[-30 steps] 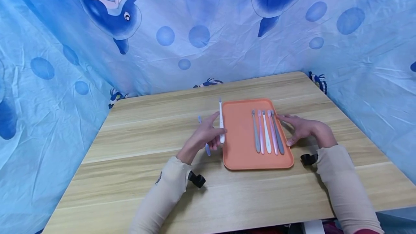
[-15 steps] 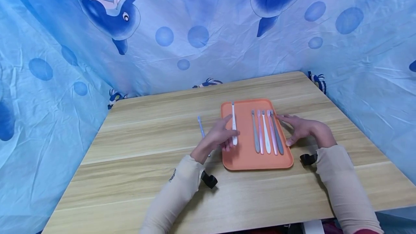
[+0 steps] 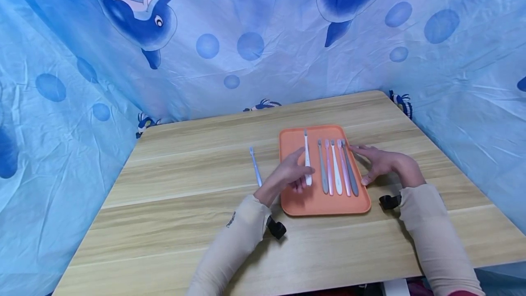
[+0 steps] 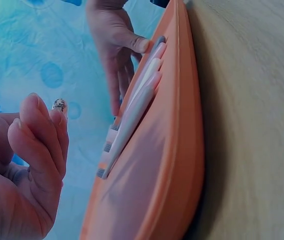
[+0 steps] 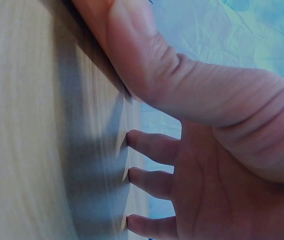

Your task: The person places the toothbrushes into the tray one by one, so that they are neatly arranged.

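Observation:
My left hand [image 3: 292,172] pinches a white toothbrush [image 3: 307,156] over the orange tray [image 3: 293,205], its bristle head pointing away from me. In the left wrist view only the printed handle end [image 4: 59,104] of that toothbrush peeks past the fingers. Several toothbrushes lie side by side in the tray's right half, among them a grey toothbrush [image 3: 323,172] nearest the held one and a white toothbrush [image 3: 337,175]. At the tray's right side my right hand [image 3: 382,161] is spread, thumb against the edge; in the right wrist view its other fingertips touch the table.
A blue toothbrush [image 3: 255,168] lies on the wooden table [image 3: 172,195] left of the tray, its lower part hidden behind the left hand. Blue dolphin-print curtains [image 3: 279,76] hang behind and at both sides of the table.
My left hand has carried the white toothbrush rightward, from the tray's left edge to beside the row. More of the blue toothbrush's upper part shows. My right hand has stayed put.

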Tool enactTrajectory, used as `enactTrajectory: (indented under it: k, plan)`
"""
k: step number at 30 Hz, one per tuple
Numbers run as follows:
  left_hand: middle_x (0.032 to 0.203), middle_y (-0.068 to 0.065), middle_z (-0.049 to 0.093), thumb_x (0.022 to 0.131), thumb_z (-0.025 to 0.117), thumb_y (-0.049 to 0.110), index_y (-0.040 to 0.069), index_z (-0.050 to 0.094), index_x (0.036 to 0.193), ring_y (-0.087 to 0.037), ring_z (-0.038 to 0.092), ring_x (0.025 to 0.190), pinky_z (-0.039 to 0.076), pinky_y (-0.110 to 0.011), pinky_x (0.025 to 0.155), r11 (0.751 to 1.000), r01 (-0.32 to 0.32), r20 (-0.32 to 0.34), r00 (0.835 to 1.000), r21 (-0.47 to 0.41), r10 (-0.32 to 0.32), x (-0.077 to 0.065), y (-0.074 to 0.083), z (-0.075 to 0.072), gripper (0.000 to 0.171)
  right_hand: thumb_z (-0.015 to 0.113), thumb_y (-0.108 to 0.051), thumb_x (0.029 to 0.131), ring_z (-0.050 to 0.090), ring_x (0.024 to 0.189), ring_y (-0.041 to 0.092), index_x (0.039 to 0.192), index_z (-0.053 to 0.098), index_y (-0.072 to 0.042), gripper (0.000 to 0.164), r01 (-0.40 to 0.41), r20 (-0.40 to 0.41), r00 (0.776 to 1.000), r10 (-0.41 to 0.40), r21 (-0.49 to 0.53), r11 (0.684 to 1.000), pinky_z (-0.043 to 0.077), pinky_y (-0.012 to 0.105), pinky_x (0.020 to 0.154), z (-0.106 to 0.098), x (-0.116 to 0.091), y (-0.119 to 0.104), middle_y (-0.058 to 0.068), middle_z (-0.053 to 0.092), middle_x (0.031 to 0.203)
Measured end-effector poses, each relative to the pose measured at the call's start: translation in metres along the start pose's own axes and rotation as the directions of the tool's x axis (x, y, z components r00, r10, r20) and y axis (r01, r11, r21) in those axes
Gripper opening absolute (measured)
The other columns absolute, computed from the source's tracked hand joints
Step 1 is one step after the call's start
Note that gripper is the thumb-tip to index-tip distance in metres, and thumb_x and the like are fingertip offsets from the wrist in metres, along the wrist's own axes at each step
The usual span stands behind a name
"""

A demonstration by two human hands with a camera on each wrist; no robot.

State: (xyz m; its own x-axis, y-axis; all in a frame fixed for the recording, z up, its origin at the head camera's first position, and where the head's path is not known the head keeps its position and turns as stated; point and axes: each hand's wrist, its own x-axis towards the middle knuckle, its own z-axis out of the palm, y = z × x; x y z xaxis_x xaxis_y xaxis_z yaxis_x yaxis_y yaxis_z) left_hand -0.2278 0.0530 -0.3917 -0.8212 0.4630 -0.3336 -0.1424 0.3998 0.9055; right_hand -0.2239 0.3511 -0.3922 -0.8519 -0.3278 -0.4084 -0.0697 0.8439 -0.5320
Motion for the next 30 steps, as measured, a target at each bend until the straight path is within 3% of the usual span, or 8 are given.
enactTrajectory:
  k: [8,17,24,30]
  plan:
    - [0.050,-0.004,0.057,0.095,0.065,0.013,0.025,0.015,0.162,-0.014,0.050,0.034,0.043,-0.024,0.032,1.000,0.024,0.001,1.000,0.011,-0.024,0.008,-0.002,0.009,0.085,0.090,-0.045,0.064,-0.004,0.145,0.064,0.161,0.009,-0.009,0.132,0.007,0.005,1.000,-0.007,0.004,1.000,0.009,0.082,0.115,0.000,0.000,0.000,0.036,-0.002,0.161]
    - [0.051,-0.006,0.058,0.096,0.063,0.009,0.023,0.022,0.160,-0.014,0.051,0.034,0.043,-0.024,0.031,1.000,-0.013,0.040,0.999,-0.002,0.013,0.016,-0.007,0.015,0.077,0.089,-0.045,0.066,-0.004,0.144,0.064,0.161,0.009,-0.009,0.130,0.007,0.007,1.000,-0.007,-0.004,1.000,0.009,0.082,0.115,0.000,0.001,0.000,0.035,-0.002,0.162]
    - [0.052,-0.006,0.058,0.095,0.064,0.010,0.017,0.010,0.163,-0.014,0.050,0.036,0.044,-0.024,0.032,0.999,0.051,0.037,0.998,0.011,-0.051,0.020,-0.010,0.020,0.088,0.089,-0.045,0.067,-0.004,0.144,0.064,0.161,0.009,-0.010,0.129,-0.006,0.008,1.000,0.006,-0.021,1.000,0.009,0.082,0.114,-0.001,0.000,-0.002,0.035,-0.002,0.162]
    - [0.052,-0.006,0.057,0.093,0.066,0.008,0.014,0.012,0.162,-0.015,0.050,0.036,0.044,-0.024,0.031,0.998,0.065,0.039,0.997,0.006,-0.065,0.024,-0.012,0.023,0.088,0.089,-0.046,0.067,-0.004,0.144,0.065,0.161,0.008,-0.010,0.129,-0.011,0.005,1.000,0.011,-0.016,1.000,0.008,0.083,0.113,-0.001,-0.001,-0.003,0.036,-0.002,0.162]
